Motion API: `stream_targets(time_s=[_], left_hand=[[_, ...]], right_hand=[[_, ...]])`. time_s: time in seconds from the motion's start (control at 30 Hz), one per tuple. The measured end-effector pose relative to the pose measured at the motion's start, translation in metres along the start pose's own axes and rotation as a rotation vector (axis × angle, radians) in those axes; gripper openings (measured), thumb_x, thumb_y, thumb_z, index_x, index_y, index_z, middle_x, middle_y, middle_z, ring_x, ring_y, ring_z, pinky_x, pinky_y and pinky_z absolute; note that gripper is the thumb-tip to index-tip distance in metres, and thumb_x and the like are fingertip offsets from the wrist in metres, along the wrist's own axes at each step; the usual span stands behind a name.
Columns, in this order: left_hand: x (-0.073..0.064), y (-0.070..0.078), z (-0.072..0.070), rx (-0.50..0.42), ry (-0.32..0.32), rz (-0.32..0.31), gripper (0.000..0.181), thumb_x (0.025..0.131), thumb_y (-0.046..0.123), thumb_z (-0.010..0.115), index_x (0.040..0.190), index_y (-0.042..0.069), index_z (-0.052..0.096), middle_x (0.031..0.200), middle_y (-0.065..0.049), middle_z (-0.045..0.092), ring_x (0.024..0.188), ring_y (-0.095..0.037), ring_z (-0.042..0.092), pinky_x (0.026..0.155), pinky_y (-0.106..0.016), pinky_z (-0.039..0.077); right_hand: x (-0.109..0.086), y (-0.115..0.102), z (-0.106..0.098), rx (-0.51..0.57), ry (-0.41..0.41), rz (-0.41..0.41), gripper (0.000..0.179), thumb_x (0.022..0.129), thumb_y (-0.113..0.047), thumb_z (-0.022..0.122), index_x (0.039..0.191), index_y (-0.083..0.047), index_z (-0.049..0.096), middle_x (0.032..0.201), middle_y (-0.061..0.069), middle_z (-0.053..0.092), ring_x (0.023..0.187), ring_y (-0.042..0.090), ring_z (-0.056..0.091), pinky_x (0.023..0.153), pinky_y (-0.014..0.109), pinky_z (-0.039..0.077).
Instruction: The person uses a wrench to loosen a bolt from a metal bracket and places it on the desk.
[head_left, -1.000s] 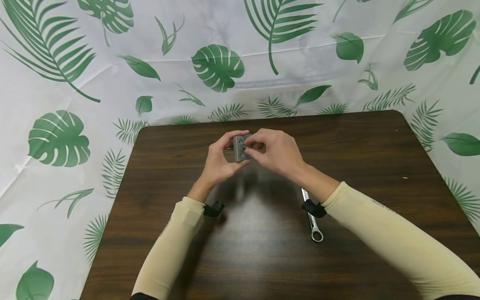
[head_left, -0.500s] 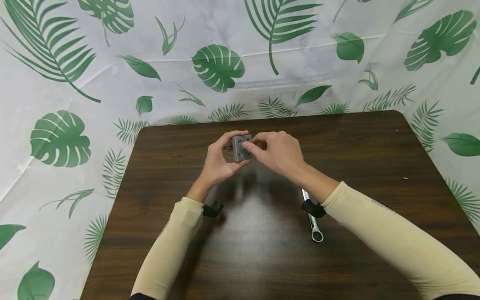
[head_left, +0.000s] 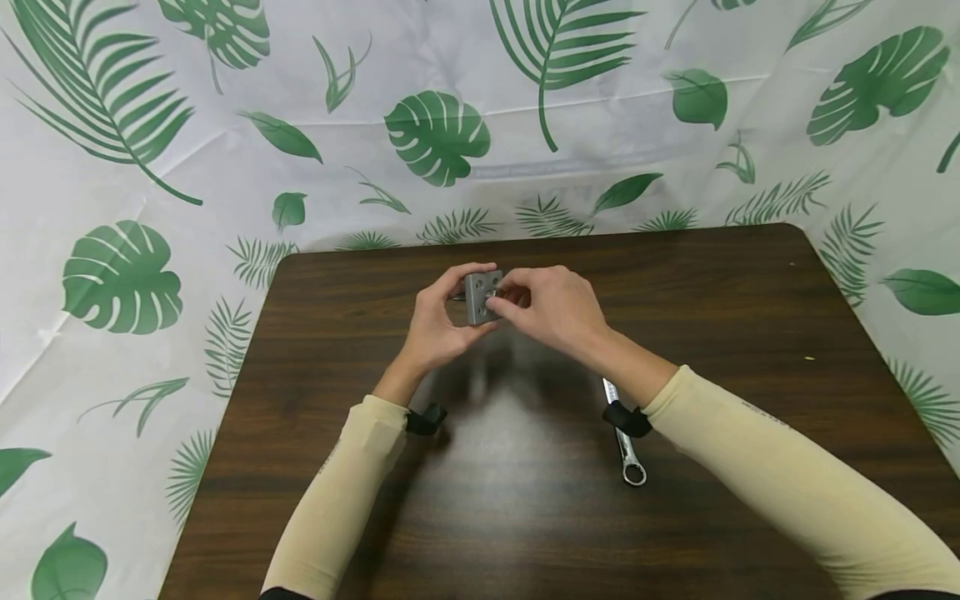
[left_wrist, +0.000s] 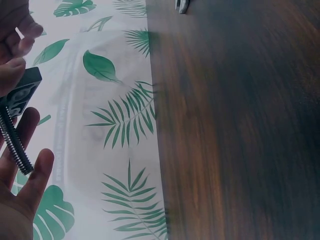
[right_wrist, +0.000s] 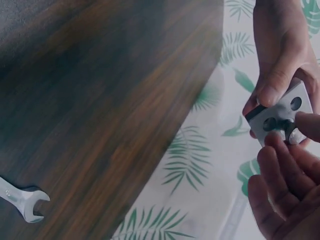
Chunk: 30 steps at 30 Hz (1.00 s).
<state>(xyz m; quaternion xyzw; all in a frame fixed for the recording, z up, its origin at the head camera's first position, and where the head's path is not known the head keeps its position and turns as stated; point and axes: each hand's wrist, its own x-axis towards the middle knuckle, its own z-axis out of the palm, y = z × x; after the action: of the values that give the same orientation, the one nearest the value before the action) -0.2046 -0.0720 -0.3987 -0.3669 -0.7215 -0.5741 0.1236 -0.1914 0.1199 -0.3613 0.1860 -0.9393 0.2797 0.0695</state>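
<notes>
My left hand (head_left: 435, 325) grips a small grey metal block (head_left: 473, 302) with round holes by its edges, held up above the table's far half. A bolt runs through it; in the left wrist view the threaded shank (left_wrist: 15, 142) juts from the block's back, between the left hand's spread fingers. On the face toward my right hand (head_left: 558, 304), thumb and fingertips pinch the bolt's round shiny head (right_wrist: 295, 136), close to the block. The right wrist view shows the left thumb lying along the block's edge.
A combination wrench (head_left: 632, 458) lies on the dark wooden table (head_left: 510, 517), partly under my right forearm. Its jaw end shows in the right wrist view. A tiny yellow scrap (head_left: 809, 358) is at the right. A leaf-print sheet (head_left: 322, 183) hangs behind the table.
My right thumb and fingers shift around the bolt head, coming off it to the side and closing on it again. The left hand and block stay almost still.
</notes>
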Motion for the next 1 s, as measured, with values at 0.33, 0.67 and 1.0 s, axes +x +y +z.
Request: stream_targets(time_s=[0.33, 0.67, 1.0], left_hand=[[-0.0001, 0.0046, -0.0008, 0.008, 0.003, -0.011, 0.066, 0.067, -0.014, 0.082, 0.127, -0.009, 0.055, 0.124, -0.025, 0.061, 0.104, -0.027, 0.064, 0.086, -0.050, 0.049], [-0.0007, 0.0033, -0.0004, 0.007, -0.005, -0.020, 0.066, 0.068, -0.014, 0.082, 0.127, -0.008, 0.054, 0.125, -0.023, 0.061, 0.104, -0.027, 0.065, 0.087, -0.052, 0.049], [0.0017, 0.0037, -0.0007, 0.004, 0.000, 0.004, 0.066, 0.067, -0.016, 0.081, 0.127, -0.009, 0.054, 0.125, -0.024, 0.060, 0.107, -0.032, 0.063, 0.087, -0.050, 0.050]], right_hand=[[-0.0019, 0.0013, 0.0015, -0.031, 0.042, -0.130, 0.024, 0.083, -0.017, 0.079, 0.107, -0.019, 0.075, 0.092, -0.004, 0.069, 0.078, 0.013, 0.065, 0.065, 0.036, 0.052], [-0.0036, 0.0031, 0.0022, 0.009, 0.020, -0.107, 0.030, 0.083, -0.022, 0.079, 0.112, -0.018, 0.073, 0.093, -0.004, 0.071, 0.079, 0.013, 0.066, 0.068, 0.037, 0.052], [-0.0027, 0.0040, -0.0002, 0.097, 0.062, -0.028, 0.027, 0.091, -0.040, 0.070, 0.106, -0.018, 0.075, 0.076, -0.009, 0.068, 0.066, 0.009, 0.058, 0.059, 0.032, 0.046]])
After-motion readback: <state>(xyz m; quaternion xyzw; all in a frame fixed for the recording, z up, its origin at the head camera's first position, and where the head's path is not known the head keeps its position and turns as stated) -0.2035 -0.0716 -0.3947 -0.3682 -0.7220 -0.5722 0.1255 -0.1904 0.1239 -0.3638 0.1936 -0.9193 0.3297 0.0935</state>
